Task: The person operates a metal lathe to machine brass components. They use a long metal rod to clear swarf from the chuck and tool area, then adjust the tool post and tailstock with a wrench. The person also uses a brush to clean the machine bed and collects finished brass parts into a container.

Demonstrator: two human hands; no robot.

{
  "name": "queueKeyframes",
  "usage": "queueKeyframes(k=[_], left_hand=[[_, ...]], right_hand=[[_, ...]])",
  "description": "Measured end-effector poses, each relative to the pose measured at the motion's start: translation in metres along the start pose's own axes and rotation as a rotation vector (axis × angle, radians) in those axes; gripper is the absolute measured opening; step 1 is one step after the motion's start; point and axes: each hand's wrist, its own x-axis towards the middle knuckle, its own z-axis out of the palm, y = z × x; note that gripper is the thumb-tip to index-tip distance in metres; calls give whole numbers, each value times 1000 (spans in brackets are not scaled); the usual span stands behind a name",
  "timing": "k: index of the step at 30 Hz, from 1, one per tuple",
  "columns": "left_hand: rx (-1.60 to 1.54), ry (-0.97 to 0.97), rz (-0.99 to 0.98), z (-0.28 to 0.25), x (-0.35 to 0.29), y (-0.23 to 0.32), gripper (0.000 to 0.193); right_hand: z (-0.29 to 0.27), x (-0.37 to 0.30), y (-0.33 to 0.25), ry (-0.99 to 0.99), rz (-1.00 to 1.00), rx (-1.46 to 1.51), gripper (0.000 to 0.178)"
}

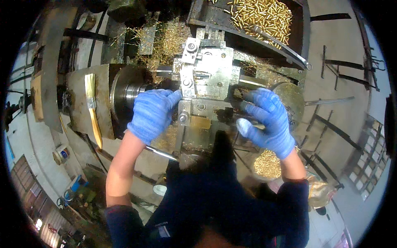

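Workshop floor [343, 41] surrounded our metal machine [198, 138].
We curled the left hand [154, 113] beside the central tool block [213, 78], any pinch unclear; our right hand [268, 120], thumb and fingers parted, hung opposite.

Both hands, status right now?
Left hand: fingers curled beside the steel tool block; can't tell if holding anything.
Right hand: open, thumb apart, nothing visibly held.
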Motion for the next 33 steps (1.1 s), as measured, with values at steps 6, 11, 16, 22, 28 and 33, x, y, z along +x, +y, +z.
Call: queueKeyframes(k=[6, 11, 16, 22, 28, 33], left_hand=[[69, -64, -74, 5, 3, 1, 16], [121, -119, -125, 6, 8, 2, 22], [173, -107, -100, 6, 10, 2, 20], [209, -133, -77, 7, 13, 1, 16], [207, -93, -48, 7, 9, 2, 20], [206, -41, -23, -2, 0, 4, 19]], right_hand=[[2, -25, -21, 98, 60, -56, 32], [7, -55, -48, 230, 151, -26, 30], [19, -80, -74, 302, 214, -11, 30], [42, -102, -94, 266, 323, 17, 33], [55, -121, -108, 286, 365, 41, 32], [56, -132, -110, 304, 395, 16, 31]])
